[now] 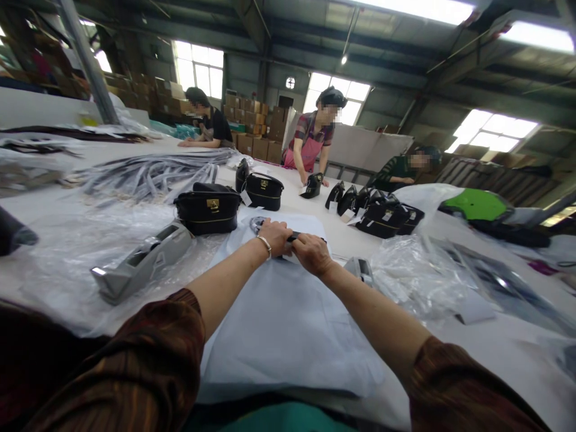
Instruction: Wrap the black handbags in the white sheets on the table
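Note:
My left hand (pixel 275 236), with a bracelet at the wrist, is closed on a black strap-like piece (pixel 294 236). Close on its right, my right hand (pixel 312 252) grips the same piece with thumb and fingers. Most of the piece is hidden by my hands, so its full shape cannot be made out. Beneath lies a stack of white sheets (pixel 288 324). A shiny, clear-grey ring-like item (pixel 256 224) shows just beyond my left hand. Black handbags with gold clasps stand ahead: one handbag (pixel 207 209) to the left, another handbag (pixel 263 192) behind it.
A grey tape dispenser (pixel 144 261) sits at left, a second dispenser (pixel 360 270) at right. Clear plastic bags (pixel 418 282) and grey straps (pixel 153 174) spread over the table. More black bags (pixel 382 216) stand right. A co-worker (pixel 310 141) handles a bag opposite; two other people work nearby.

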The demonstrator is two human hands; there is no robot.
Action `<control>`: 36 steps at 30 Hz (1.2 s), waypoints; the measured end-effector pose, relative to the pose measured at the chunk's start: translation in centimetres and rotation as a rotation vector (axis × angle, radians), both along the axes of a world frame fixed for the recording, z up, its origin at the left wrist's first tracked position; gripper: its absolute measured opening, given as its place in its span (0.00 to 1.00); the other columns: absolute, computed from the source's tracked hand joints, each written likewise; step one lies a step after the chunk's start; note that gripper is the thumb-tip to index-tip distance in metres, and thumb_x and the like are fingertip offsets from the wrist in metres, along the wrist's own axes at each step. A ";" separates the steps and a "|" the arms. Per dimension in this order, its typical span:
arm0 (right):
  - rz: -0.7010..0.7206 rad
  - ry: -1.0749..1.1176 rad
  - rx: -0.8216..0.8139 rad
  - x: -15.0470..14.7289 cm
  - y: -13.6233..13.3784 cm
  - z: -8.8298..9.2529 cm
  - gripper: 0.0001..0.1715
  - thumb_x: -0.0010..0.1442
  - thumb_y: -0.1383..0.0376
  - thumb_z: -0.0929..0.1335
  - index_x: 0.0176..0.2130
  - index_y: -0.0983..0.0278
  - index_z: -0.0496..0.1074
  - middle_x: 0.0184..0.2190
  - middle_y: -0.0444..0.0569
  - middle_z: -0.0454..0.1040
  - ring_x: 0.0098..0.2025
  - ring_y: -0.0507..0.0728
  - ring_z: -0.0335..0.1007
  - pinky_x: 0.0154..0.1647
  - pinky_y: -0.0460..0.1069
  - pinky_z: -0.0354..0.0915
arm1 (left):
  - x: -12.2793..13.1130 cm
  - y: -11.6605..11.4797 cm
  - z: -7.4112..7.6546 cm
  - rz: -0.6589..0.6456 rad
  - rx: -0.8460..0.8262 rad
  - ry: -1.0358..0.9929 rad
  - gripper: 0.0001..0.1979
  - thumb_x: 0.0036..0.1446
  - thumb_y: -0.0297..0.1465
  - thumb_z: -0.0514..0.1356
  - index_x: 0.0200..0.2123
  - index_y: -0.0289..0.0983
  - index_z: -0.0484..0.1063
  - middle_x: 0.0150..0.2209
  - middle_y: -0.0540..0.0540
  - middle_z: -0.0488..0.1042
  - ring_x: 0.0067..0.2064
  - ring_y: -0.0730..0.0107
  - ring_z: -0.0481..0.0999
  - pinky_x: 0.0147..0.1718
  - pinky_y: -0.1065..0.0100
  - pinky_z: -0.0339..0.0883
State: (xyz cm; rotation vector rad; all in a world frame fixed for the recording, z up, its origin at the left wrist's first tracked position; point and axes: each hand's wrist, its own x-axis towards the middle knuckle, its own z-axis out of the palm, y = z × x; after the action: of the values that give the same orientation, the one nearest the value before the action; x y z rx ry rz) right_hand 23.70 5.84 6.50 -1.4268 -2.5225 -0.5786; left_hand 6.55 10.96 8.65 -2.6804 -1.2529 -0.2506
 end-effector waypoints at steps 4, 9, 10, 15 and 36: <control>0.017 0.013 -0.013 1.5 -1.0 0.8 0.18 0.71 0.57 0.64 0.53 0.62 0.75 0.52 0.57 0.74 0.51 0.63 0.68 0.52 0.54 0.56 | 0.6 -0.4 -0.7 0.000 0.051 -0.037 0.25 0.51 0.49 0.69 0.45 0.37 0.79 0.45 0.37 0.77 0.48 0.47 0.76 0.55 0.44 0.56; -0.082 -0.001 -0.074 4.3 -1.1 1.5 0.54 0.54 0.53 0.76 0.71 0.60 0.54 0.69 0.62 0.57 0.66 0.73 0.53 0.61 0.61 0.51 | 0.5 -0.3 -0.4 -0.007 0.045 0.014 0.25 0.52 0.48 0.70 0.48 0.38 0.78 0.46 0.39 0.76 0.49 0.48 0.76 0.55 0.46 0.56; -0.109 -0.004 -0.131 4.7 -1.0 1.4 0.56 0.54 0.53 0.76 0.71 0.61 0.52 0.67 0.62 0.60 0.64 0.72 0.57 0.59 0.60 0.54 | 0.5 -0.4 -0.4 -0.007 0.046 0.023 0.25 0.52 0.48 0.70 0.47 0.37 0.78 0.46 0.38 0.76 0.48 0.49 0.76 0.54 0.47 0.58; -0.179 0.007 -0.198 5.0 -0.6 0.3 0.28 0.61 0.59 0.70 0.58 0.64 0.67 0.54 0.58 0.72 0.51 0.65 0.68 0.50 0.54 0.60 | 0.6 -1.1 -0.9 -0.039 0.033 0.018 0.24 0.52 0.45 0.70 0.45 0.34 0.76 0.45 0.39 0.77 0.46 0.52 0.77 0.45 0.56 0.64; 0.049 0.130 -0.113 5.7 -4.8 -10.2 0.20 0.55 0.72 0.68 0.49 0.66 0.73 0.52 0.60 0.71 0.53 0.67 0.61 0.52 0.57 0.58 | -1.1 -8.1 -11.7 -0.186 0.259 -0.131 0.12 0.64 0.27 0.58 0.49 0.38 0.74 0.59 0.39 0.73 0.59 0.51 0.69 0.50 0.51 0.59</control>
State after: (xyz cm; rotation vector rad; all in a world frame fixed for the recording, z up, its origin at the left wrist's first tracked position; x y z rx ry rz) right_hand 29.40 0.99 -3.67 -1.3857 -2.5145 -0.3283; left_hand 5.41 2.87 -3.07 -2.5870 -0.9277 -0.5793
